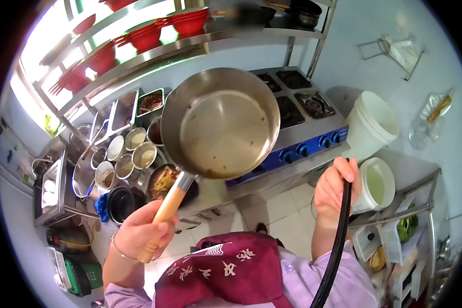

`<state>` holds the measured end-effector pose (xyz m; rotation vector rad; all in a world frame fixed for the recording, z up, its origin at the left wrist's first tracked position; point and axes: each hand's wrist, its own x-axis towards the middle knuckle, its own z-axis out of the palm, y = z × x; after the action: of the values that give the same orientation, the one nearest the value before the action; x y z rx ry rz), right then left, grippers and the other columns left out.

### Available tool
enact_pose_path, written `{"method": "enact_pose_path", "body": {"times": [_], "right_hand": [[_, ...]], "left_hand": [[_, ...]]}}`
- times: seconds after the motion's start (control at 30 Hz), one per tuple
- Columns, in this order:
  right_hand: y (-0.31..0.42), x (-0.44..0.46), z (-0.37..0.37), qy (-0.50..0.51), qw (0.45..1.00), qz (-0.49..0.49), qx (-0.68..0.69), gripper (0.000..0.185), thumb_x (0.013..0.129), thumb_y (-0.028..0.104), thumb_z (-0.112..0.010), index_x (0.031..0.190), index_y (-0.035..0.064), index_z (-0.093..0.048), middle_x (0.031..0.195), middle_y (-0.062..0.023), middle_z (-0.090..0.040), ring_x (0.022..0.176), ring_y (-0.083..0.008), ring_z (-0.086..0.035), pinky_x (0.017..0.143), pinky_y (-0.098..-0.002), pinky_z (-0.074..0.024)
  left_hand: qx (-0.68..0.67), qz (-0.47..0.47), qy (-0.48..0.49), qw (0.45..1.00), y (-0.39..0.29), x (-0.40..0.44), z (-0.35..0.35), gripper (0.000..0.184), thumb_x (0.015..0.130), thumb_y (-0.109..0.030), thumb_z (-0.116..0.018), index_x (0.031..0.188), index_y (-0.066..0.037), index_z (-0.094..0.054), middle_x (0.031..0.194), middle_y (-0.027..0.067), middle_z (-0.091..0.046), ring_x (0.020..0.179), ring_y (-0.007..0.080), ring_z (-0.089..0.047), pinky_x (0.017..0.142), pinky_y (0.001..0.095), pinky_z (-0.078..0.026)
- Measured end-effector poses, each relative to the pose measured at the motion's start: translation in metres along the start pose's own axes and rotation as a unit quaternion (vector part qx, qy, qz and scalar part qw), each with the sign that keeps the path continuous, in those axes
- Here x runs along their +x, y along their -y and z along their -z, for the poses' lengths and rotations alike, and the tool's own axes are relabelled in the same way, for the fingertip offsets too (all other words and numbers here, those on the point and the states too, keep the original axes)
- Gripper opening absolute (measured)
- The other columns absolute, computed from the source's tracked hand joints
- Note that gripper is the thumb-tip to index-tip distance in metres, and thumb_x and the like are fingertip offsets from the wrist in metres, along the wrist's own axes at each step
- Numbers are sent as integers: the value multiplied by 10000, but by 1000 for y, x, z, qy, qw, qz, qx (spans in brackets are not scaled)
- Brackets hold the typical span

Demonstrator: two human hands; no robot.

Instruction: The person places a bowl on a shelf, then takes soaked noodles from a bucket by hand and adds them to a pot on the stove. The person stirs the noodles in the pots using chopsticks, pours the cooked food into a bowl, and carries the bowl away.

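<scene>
My left hand is wrapped round the wooden handle of a steel saucepan. The pan is raised above the counter, its inside facing me, with small dark bits and a wet brownish patch on the bottom. My right hand is out to the right, fingers closed round the upper end of a black cord that runs down past my sleeve. Under the pan's left side, partly covered by it, sits a dark bowl of food. Several small seasoning containers stand left of the pan.
A gas stove with blue-fronted knobs stands behind the pan. White buckets are at the right. Red bowls line the shelf above. A rack with baskets stands lower right; a black pot is at left.
</scene>
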<state>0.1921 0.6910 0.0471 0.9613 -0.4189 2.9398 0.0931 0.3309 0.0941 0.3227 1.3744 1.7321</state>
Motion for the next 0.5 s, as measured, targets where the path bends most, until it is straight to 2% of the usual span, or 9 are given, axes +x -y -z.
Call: {"method": "enact_pose_path", "body": {"times": [0.17, 0.23, 0.3, 0.37, 0.4, 0.43, 0.5], "right_hand": [[103, -20, 17, 3, 999, 38, 12, 393, 1003, 321, -226, 904, 27, -467, 745, -211, -530, 380, -154, -518, 320, -196, -420], [135, -28, 20, 3, 999, 52, 15, 387, 1004, 323, -226, 907, 26, -455, 754, -212, -529, 387, -154, -524, 321, -198, -414], [162, -36, 26, 4, 998, 58, 8, 360, 1005, 328, -230, 914, 49, -438, 764, -198, -524, 384, -146, -494, 327, -211, -401], [192, -50, 41, -34, 994, 99, -30, 345, 1004, 334, -239, 900, 65, -429, 777, -174, -518, 387, -149, -462, 346, -242, -411], [209, -59, 55, -87, 975, 161, -125, 330, 1002, 347, -263, 883, 81, -416, 795, -130, -513, 442, -151, -469, 392, -250, -425], [220, -65, 55, -195, 953, 210, -97, 312, 998, 334, -314, 907, 67, -447, 769, -94, -514, 526, -143, -500, 421, -222, -410], [251, -83, 83, -197, 932, 264, -152, 281, 986, 293, -381, 948, 41, -501, 776, -96, -563, 635, -136, -544, 459, -207, -418]], "left_hand": [[8, 1, 0, 1000, -3, 117, -101, 230, 879, -175, -534, 1030, -4, -503, 674, 50, -502, 437, 118, -461, 387, 225, -371], [-5, 5, 35, 999, 0, 164, -131, 203, 895, -196, -516, 1002, -23, -504, 694, 39, -508, 489, 125, -489, 429, 239, -384], [-28, -3, 38, 999, 13, 211, -158, 215, 903, -179, -489, 1018, 2, -502, 702, 45, -490, 490, 115, -451, 405, 221, -362], [-27, 12, 37, 999, 26, 256, -176, 205, 908, -187, -496, 1008, -8, -504, 722, 41, -492, 521, 115, -445, 435, 226, -373], [-40, 12, 33, 999, 36, 279, -180, 200, 903, -189, -511, 999, -13, -504, 721, 39, -493, 527, 116, -453, 437, 232, -376], [-52, 13, 30, 998, 48, 301, -182, 197, 898, -191, -526, 991, -19, -505, 720, 37, -495, 534, 116, -461, 440, 237, -378], [-70, 28, 12, 997, 64, 338, -186, 157, 883, -174, -545, 939, -36, -497, 725, 34, -503, 558, 118, -484, 447, 246, -386]]}}
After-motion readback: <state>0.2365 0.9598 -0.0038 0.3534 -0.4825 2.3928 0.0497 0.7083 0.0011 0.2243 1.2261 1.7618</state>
